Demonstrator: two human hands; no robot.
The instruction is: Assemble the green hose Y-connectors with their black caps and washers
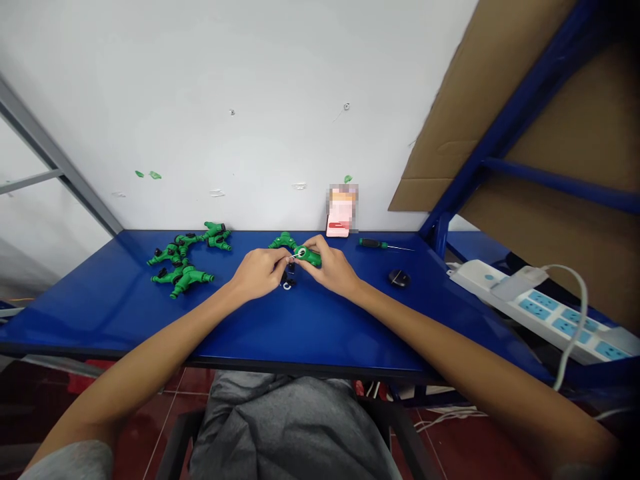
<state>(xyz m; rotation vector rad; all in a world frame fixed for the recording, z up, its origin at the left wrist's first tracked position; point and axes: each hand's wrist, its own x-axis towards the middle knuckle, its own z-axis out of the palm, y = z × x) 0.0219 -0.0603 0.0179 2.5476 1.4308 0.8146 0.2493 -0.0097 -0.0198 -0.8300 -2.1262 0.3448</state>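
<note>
Green fitting [311, 257]: sits just above the surface [300, 327], near the middle of its width, in the grasp of the right hand [333, 265]; points its round, pale-rimmed open end leftward and partly toward the camera; runs its long axis from that end rightward and slightly down, nearly level, into the palm side of the right hand; shows its far end only in part, behind the fingers.

Clenched around the body of the green fitting, thumb below and fingers above: the right hand; pinched closed on a thin light-coloured piece [295, 256]: the left hand [261, 272]; slants from those fingertips rightward and slightly up to the open end; cannot tell how far it goes in.

Below and between both hands, on the surface: small black parts [291, 268] and a white ring [287, 286]; just behind, a second green fitting [284, 240]; well apart on the left, a loose group of branched green fittings [186, 277], some with black parts, lying at various angles.

Behind the right hand, a phone [340, 217], leaning upright against the wall [280, 120]; farther right, a screwdriver [373, 243], lying flat, tip rightward; nearer the camera, a round black object [399, 278]; beyond the right edge, a white power strip [545, 310].
</note>
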